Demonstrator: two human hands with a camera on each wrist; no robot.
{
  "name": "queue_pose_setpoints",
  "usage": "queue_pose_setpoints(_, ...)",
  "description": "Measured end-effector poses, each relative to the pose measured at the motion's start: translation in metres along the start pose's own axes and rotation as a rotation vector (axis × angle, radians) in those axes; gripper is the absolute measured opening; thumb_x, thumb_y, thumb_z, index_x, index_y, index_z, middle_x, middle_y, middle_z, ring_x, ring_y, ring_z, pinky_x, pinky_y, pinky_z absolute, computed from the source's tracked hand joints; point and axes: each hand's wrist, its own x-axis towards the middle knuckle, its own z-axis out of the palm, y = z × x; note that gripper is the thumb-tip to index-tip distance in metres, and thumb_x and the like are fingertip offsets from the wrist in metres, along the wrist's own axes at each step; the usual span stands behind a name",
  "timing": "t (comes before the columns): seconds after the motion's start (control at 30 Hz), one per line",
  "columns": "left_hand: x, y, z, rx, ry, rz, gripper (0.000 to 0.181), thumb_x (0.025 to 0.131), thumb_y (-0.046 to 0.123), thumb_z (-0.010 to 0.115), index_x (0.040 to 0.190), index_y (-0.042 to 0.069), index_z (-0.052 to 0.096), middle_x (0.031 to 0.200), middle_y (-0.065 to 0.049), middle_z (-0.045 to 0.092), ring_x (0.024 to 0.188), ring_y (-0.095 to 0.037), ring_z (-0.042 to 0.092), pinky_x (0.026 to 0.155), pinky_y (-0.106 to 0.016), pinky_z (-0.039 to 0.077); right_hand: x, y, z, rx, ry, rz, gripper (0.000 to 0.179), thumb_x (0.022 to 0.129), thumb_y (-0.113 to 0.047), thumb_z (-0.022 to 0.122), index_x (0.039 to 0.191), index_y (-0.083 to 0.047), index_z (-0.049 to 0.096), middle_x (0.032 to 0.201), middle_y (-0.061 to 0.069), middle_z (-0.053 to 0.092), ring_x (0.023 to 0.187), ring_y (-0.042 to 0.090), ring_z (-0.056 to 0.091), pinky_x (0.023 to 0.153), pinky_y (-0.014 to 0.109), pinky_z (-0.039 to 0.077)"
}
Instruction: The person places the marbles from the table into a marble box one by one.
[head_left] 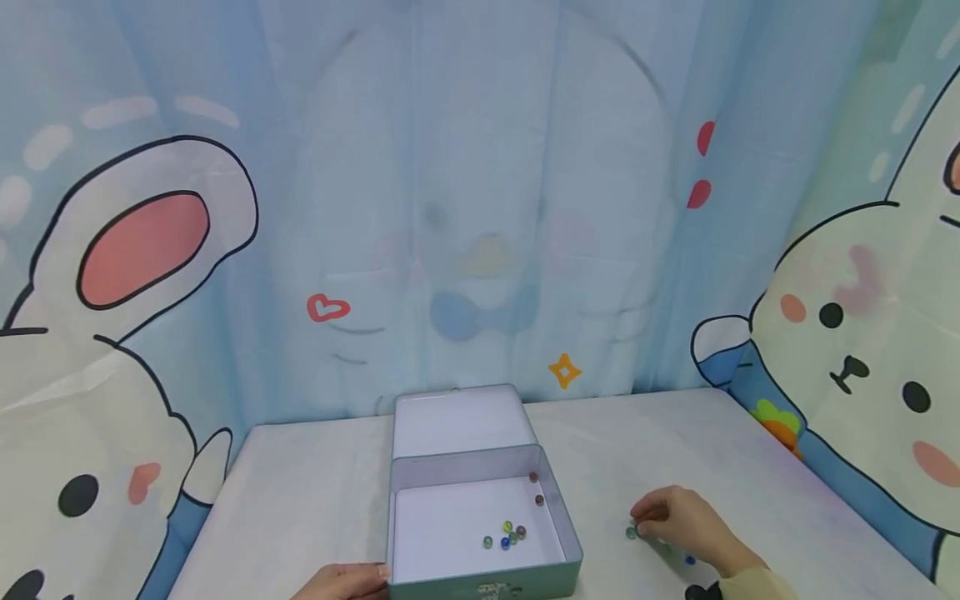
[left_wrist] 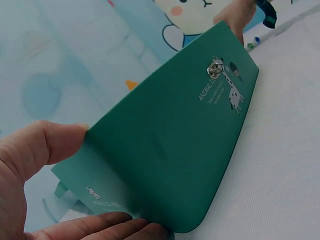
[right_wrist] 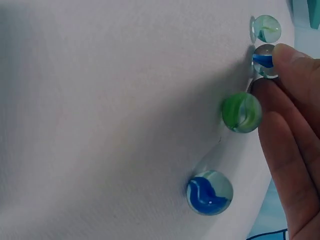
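Note:
A green tin box with a white inside stands on the table, its lid tipped back behind it. My left hand holds the box's front left corner, thumb on the rim and fingers low on the side. Right of the box, my right hand pinches a clear marble with a blue swirl close over the table. Around that hand lie a pale clear marble, a green marble and a blue-and-white marble.
Inside the box lie several marbles, among them a yellow-green marble, a blue marble and a brown marble by the right wall. The white table ends at a printed curtain behind.

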Motion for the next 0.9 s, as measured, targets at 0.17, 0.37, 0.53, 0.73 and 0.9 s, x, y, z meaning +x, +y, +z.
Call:
queue_pose_setpoints(0.17,0.0,0.0,0.001,0.0,0.018,0.001,0.057,0.098,0.037,0.064,0.131,-0.01,0.063,0.12,-0.016,0.075,0.105,-0.02,0.073,0.091,-0.035,0.061,0.0,0.002,0.0,0.016,0.007,0.021,0.016,0.083,-0.004,0.08,0.099,-0.007,0.077,0.093,0.0,0.076,0.083,0.014,0.069,0.078,0.038,0.061)
queue_pose_setpoints(0.37,-0.001,0.001,0.004,0.001,0.018,0.016,0.056,0.098,0.036,0.063,0.13,-0.01,0.063,0.12,-0.017,0.075,0.106,-0.021,0.073,0.091,-0.035,0.061,0.002,0.015,-0.003,0.19,0.06,0.061,0.025,0.085,-0.01,0.081,0.108,-0.002,0.076,0.098,0.006,0.078,0.087,0.017,0.071,0.08,0.038,0.062)
queue_pose_setpoints(0.53,-0.002,0.003,0.003,0.009,0.018,0.032,0.057,0.099,0.034,0.062,0.13,-0.013,0.062,0.123,-0.022,0.072,0.11,-0.023,0.072,0.093,-0.036,0.061,0.0,0.018,-0.016,0.449,0.086,0.077,0.052,0.089,-0.029,0.081,0.126,0.004,0.067,0.112,0.011,0.078,0.101,0.021,0.073,0.089,0.04,0.062)
queue_pose_setpoints(0.73,-0.002,0.003,0.001,0.003,0.025,0.034,0.058,0.099,0.034,0.063,0.13,-0.016,0.06,0.124,-0.024,0.071,0.111,-0.023,0.072,0.092,-0.035,0.061,0.002,-0.029,-0.021,0.505,0.049,-0.052,0.06,0.092,-0.035,0.077,0.134,0.005,0.062,0.122,0.012,0.075,0.109,0.023,0.071,0.096,0.042,0.06)
queue_pose_setpoints(0.9,-0.002,0.003,0.001,-0.002,0.039,0.038,0.059,0.099,0.033,0.064,0.131,-0.017,0.059,0.123,-0.024,0.071,0.11,-0.024,0.072,0.093,-0.036,0.061,0.013,-0.106,-0.009,0.465,-0.047,-0.352,0.044,0.093,-0.025,0.076,0.124,0.005,0.068,0.116,0.016,0.076,0.102,0.018,0.073,0.09,0.035,0.062)
